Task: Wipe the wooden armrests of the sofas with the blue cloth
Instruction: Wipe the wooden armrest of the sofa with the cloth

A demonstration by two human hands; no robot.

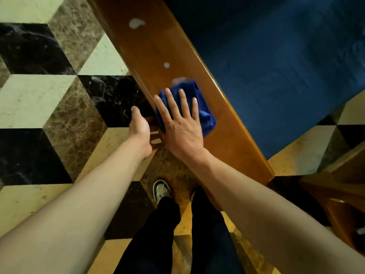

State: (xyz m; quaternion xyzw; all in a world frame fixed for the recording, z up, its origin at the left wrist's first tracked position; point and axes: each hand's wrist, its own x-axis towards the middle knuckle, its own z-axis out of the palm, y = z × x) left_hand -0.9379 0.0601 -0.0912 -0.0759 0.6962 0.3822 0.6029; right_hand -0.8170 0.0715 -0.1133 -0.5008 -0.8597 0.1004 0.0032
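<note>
The right hand (182, 123) lies flat, fingers spread, pressing the blue cloth (194, 95) onto the wooden armrest (158, 48). The left hand (139, 127), at nine o'clock of it, hangs loosely open beside the armrest's edge, holding nothing. White foam blobs (136, 23) sit toward twelve o'clock. The cloth looks soft, light and bunchy; palm pressure should suit it on slick varnish.

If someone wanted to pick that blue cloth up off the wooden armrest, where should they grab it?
Probably at the bunched far end of the blue cloth, coming from above. The right hand lies flat over its near half, pressing it on the wooden armrest, so only the far end and the right-side fold stick out. The folds stand raised there, giving a pinch grip something to close on.
</note>
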